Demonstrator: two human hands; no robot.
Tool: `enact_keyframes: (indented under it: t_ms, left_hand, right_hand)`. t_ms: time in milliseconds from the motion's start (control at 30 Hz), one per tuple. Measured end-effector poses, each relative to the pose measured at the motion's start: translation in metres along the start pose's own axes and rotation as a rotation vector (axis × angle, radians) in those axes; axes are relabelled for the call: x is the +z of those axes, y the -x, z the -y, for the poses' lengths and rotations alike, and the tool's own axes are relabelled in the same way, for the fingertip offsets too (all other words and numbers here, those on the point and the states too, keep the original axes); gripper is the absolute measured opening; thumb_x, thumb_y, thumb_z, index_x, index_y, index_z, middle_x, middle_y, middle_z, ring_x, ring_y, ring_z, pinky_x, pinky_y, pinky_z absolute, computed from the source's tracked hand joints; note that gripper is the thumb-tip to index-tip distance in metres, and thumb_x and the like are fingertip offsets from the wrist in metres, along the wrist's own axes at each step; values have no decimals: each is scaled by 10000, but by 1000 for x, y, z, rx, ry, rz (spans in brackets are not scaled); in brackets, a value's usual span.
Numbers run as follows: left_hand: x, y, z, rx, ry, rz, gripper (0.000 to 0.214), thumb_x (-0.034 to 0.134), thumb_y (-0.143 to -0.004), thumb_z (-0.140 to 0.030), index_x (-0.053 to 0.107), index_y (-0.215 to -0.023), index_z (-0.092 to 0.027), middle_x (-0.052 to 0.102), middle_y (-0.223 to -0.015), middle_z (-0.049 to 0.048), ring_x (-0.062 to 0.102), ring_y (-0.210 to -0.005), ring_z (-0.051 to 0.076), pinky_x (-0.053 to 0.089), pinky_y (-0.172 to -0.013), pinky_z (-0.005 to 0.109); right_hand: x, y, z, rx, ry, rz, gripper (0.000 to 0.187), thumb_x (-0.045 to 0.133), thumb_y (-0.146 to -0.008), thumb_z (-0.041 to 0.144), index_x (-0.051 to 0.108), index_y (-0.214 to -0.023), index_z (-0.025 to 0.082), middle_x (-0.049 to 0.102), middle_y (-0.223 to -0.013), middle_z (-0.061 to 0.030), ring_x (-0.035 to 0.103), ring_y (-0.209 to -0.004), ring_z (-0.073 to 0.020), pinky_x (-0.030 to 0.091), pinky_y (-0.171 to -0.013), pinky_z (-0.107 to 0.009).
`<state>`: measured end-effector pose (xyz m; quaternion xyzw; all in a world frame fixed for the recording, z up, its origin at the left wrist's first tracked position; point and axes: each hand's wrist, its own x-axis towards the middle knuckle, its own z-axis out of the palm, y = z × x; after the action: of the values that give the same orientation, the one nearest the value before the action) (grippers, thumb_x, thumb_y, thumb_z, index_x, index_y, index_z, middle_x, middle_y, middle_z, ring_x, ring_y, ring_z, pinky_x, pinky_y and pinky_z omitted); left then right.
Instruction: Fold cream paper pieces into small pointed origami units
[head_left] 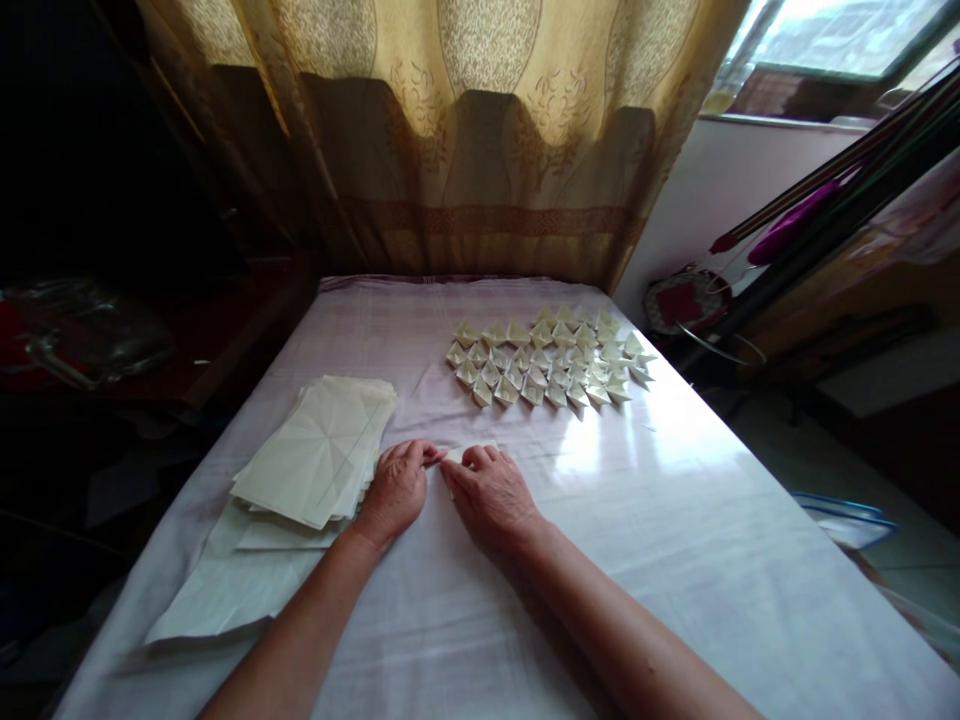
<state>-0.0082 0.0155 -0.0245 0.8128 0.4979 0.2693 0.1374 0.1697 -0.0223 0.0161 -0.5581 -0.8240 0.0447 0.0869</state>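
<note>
My left hand [396,488] and my right hand [489,492] lie side by side on the table, fingers curled and pinching a small cream paper piece [459,453] between them. Most of that piece is hidden under my fingers. Just left of my left hand sits a stack of creased cream paper sheets [315,462]. Beyond my hands, several folded paper shapes [551,362] are laid out in rows.
The table [675,540] is covered with a pale glossy cloth. A patterned curtain [480,150] hangs behind its far edge. Rods and a purple object [795,222] lean at the right, with a blue-rimmed item [844,512] lower right. Dark clutter fills the left.
</note>
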Motion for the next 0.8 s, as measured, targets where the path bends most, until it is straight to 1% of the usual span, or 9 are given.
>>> enact_keyframes:
  t_ms: [167, 333, 533, 633, 733, 800]
  left_hand:
    - [-1, 0, -1, -10, 20, 6, 383, 401, -722, -8, 589, -984, -216, 735, -998, 40, 660, -964, 215, 498, -894, 390]
    - [0, 1, -2, -21, 29, 20, 421, 395, -700, 13, 593, -997, -211, 740, -999, 35, 658, -979, 207, 496, -902, 382]
    - [-2, 2, -8, -20, 7, 20, 445, 392, -718, 27, 611, -1028, -204, 728, -1040, 46, 649, -997, 202, 479, -938, 387]
    - [-5, 7, -15, 31, -56, 18, 445, 413, -752, 11, 618, -1088, -197, 717, -1095, 64, 623, -1077, 221, 435, -1012, 426]
    - [-8, 17, -20, 139, -202, 8, 449, 460, -804, -51, 604, -1205, -193, 696, -1182, 89, 563, -1208, 263, 375, -1078, 479]
    - [-12, 24, -22, 190, -254, 34, 496, 473, -802, -56, 605, -1246, -234, 670, -1259, 70, 526, -1264, 266, 357, -1091, 486]
  right_hand:
    - [7, -1, -2, -36, -9, -61, 212, 501, -972, 288, 688, -1071, 273, 617, -969, -59, 512, -880, -206, 351, -751, -328]
    - [11, 13, -6, -102, -74, -107, 242, 540, -952, 293, 674, -1153, 280, 607, -1009, -58, 505, -939, -206, 361, -801, -329]
    - [15, 32, -7, -127, -105, -131, 269, 579, -927, 299, 664, -1182, 302, 605, -1117, -62, 507, -1034, -231, 369, -862, -355]
    - [16, 37, -8, -127, -127, -128, 283, 581, -925, 300, 655, -1198, 304, 600, -1161, -68, 505, -1073, -236, 369, -895, -364]
    - [15, 38, -7, -116, -146, -116, 297, 581, -925, 296, 642, -1216, 304, 599, -1178, -65, 506, -1092, -236, 366, -920, -373]
    - [14, 38, -6, -107, -142, -116, 309, 582, -924, 295, 633, -1229, 301, 602, -1174, -66, 510, -1091, -235, 370, -918, -374]
